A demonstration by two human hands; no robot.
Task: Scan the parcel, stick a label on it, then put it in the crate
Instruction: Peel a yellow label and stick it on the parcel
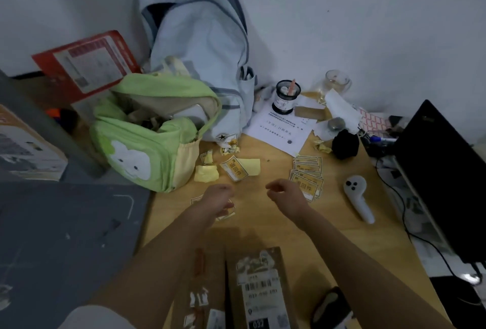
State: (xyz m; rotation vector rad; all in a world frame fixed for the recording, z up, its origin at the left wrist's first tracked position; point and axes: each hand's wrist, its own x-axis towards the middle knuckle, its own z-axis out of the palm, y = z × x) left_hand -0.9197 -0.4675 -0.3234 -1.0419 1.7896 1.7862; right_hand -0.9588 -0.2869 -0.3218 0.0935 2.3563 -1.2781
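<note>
The parcel [259, 292], a brown cardboard box with a white barcode slip, lies at the near edge of the wooden table [276, 226], between my forearms. My left hand [218, 197] hovers over the table's middle, blurred, fingers closed on a yellow label [228, 212] whose edges stick out under it. My right hand [285, 193] is a short way to the right, fingers curled in with nothing visible in them. A fanned stack of yellow labels [307, 171] lies just beyond the right hand. The white handheld scanner [359, 198] rests on the table to the right.
A green bag [147, 131] and a pale blue backpack [200, 39] stand at the back left. Peeled yellow backing scraps [206, 172] lie in front of them. A dark grey surface [65, 236] lies left. A black monitor [444, 176], cables, cup and paper crowd the right.
</note>
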